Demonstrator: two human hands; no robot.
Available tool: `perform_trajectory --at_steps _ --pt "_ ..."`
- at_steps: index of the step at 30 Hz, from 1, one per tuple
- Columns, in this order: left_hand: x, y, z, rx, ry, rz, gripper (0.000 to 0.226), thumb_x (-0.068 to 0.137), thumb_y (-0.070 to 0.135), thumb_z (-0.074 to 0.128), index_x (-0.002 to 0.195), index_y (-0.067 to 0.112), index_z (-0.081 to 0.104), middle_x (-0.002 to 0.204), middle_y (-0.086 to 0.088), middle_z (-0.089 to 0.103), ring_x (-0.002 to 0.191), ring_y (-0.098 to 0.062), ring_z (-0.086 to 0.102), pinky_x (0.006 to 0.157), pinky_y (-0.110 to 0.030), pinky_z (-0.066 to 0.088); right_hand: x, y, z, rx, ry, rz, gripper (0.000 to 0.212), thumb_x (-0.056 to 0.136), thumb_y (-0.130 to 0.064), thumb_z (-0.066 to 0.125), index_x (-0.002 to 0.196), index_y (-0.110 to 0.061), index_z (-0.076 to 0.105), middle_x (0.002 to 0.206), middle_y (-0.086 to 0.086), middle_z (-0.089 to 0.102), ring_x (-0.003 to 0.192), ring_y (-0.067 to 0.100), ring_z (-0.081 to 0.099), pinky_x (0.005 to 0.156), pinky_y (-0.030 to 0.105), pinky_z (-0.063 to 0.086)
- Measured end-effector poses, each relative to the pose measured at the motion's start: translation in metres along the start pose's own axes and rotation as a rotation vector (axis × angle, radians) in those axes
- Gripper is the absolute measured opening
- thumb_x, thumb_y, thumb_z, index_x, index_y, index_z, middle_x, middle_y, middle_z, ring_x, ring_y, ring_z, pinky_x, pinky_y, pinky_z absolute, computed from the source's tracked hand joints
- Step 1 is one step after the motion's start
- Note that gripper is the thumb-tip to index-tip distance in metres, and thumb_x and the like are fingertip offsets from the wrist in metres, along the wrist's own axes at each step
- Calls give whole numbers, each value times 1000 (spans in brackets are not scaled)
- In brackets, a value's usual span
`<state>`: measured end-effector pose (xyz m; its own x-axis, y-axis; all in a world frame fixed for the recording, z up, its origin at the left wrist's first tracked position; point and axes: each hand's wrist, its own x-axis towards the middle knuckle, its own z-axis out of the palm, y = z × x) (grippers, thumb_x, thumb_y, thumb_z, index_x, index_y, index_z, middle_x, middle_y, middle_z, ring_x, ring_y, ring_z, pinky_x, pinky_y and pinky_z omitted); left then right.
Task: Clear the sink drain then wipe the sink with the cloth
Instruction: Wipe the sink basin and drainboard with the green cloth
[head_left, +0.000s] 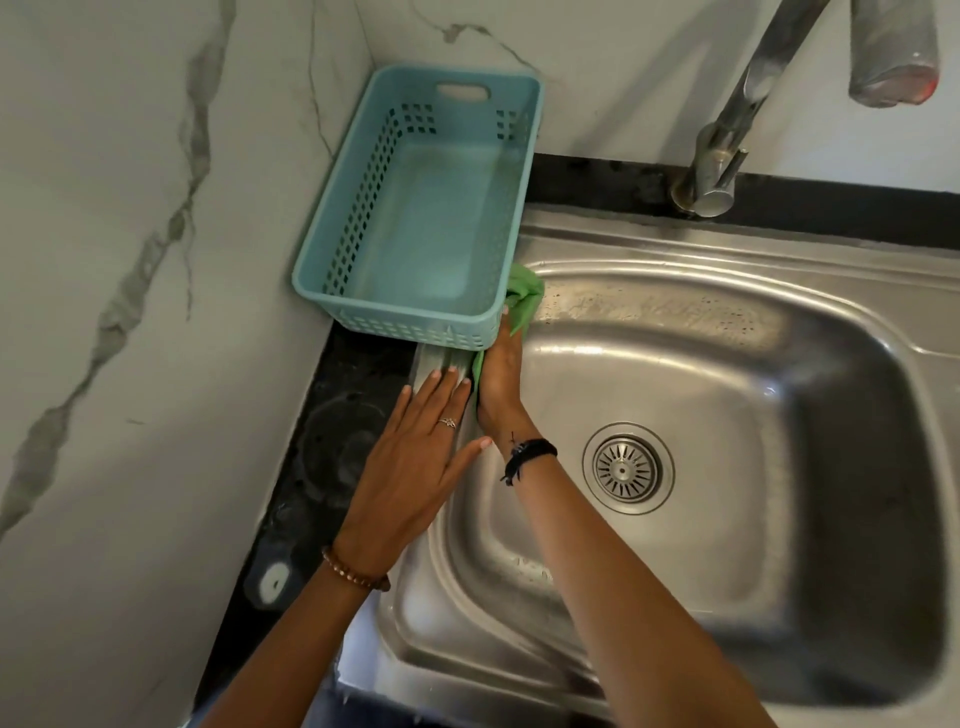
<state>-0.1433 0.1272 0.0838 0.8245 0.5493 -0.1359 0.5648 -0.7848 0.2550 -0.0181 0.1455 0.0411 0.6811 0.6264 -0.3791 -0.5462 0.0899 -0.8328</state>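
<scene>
- Marble-patterned wall (130, 260): pale with grey veins, running along the far left and behind the sink.
- Counter (332, 441): a dark strip between wall and sink, with pale smears on it.
- Basket (415, 218): light blue plastic, perforated sides, nothing visible inside; it stands in the corner with its near right corner over the sink rim.
- Left hand (415, 457): flat, palm down, fingers straight and spread on the sink's left rim, grasping nothing. A ring shows on one finger; a beaded bracelet sits at the wrist.
- Right hand (498, 374): reaching forward just beside the left fingertips, pressed against the upper left edge of the sink, holding the cloth (524, 296). Its fingers are hidden under the hand and cloth, so the exact grip cannot be told. A black cord band is at the wrist.
- Cloth: green, bunched, touching the basket's near corner and the sink rim; part is hidden beneath the hand.
- Sink (779, 322): stainless steel, droplets on the basin walls.
- Drain (626, 467): round strainer in the basin floor, apart from both hands.
- Faucet (727, 140): its top is cut off by the frame.
</scene>
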Motion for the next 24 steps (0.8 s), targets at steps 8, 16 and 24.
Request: perform_trajectory --at_steps 8,16,24 --pt "-2 10 -17 -83 125 110 62 95 45 16 137 8 41 145 -9 41 138 -20 32 117 -28 10 25 -37 -33 171 336 -144 51 102 -37 28 148 -14 23 149 11 37 136 26 37 113 40 31" --pt "30 42 -24 337 347 218 50 89 27 47 134 6 47 142 -10 45 133 -25 40 115 -43 21 53 -48 -54 -1071 37 -631 58 100 -39 25 150 -20 4 160 8 -4 147 27 -5 114 55 -12" --pt "34 25 -9 705 380 85 61 88 29 45 144 7 30 151 -7 32 139 -16 21 114 -51 6 78 -54 -85 -1860 -43 -902 53 98 -42 33 147 -21 29 154 0 30 143 25 24 115 54 9"
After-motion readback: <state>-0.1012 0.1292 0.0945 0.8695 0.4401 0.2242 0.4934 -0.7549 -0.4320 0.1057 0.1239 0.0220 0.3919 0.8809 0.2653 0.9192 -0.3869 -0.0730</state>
